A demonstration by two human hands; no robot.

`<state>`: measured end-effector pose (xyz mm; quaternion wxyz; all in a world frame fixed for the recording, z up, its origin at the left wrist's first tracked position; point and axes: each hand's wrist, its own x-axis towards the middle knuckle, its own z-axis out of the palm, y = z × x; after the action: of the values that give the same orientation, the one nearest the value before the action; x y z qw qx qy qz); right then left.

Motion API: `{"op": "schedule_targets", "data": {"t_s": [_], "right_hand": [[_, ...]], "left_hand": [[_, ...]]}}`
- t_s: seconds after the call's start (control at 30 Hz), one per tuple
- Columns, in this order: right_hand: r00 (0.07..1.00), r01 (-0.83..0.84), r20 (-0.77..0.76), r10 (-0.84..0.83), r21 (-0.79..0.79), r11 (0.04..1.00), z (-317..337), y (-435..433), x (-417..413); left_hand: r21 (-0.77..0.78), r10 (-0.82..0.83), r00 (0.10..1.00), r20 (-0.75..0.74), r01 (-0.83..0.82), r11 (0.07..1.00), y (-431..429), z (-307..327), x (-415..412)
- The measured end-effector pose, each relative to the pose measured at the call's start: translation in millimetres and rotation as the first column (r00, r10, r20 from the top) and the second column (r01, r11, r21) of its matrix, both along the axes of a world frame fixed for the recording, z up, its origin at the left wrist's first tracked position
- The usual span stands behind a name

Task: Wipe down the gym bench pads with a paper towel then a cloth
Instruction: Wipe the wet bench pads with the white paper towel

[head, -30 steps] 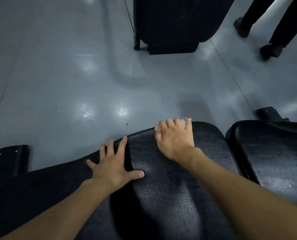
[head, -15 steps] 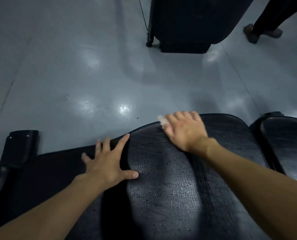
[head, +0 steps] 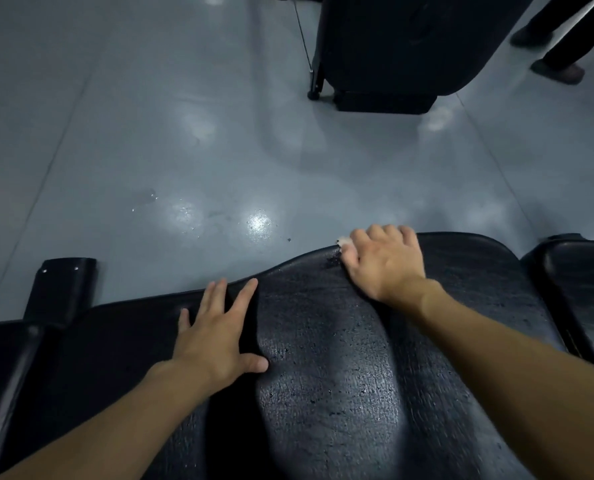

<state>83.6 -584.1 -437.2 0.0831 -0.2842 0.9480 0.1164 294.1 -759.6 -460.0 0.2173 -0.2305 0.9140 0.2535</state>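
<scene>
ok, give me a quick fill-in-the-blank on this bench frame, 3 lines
1. The right hand presses a white paper towel onto the pad's ____ edge.
2. The left hand lies flat on the bench pad with its fingers ____.
3. The floor beyond the pad is ____ in colour.

Missing words: far; spread; grey

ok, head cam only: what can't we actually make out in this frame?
- Paper towel: only a white scrap shows; the right hand covers the rest.
- Bench pad: near part cut off by the bottom edge; left part lost in shadow around the left hand.
- Second pad: cut off by the right edge.
- Bystander's legs: cut off at the top right corner.
- Cloth: not in view.
</scene>
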Motion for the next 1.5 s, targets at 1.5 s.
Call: {"op": "schedule_targets", "data": {"t_s": [1.5], "right_hand": [[0.99,-0.135,-0.045,0.132,-0.058,0.989,-59.0,-159.1,161.4]], "left_hand": [[-0.319,-0.329,0.815,-0.478,0.189,0.929,-132.4,-69.7,139.8]]}}
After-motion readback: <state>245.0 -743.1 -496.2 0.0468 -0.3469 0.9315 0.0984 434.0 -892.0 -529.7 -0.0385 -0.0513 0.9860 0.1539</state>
